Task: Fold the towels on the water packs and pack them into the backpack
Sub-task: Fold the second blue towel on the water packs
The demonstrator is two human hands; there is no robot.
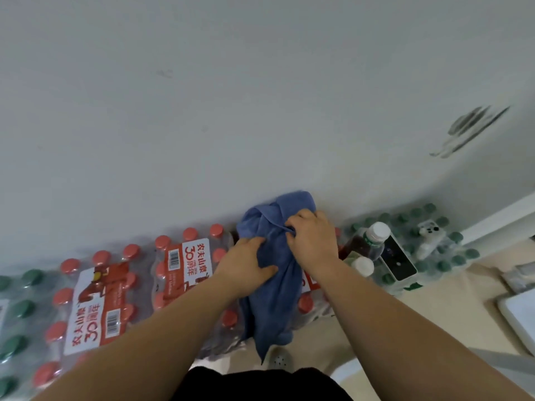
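Centre frame: blue towel [270, 299] bunched on water packs [185, 267]; left hand [246, 266] grips it, right hand [314, 240] pinches a fold.

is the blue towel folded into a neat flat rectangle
No, the blue towel lies bunched and wrinkled over the red-capped water packs, gripped by the left hand and the right hand.

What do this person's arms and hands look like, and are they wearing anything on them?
Both forearms are bare to the frame's edge: no sleeves show. The left hand and right hand wear no gloves, and no rings, watch or bracelet can be seen. A black garment shows at the bottom edge.
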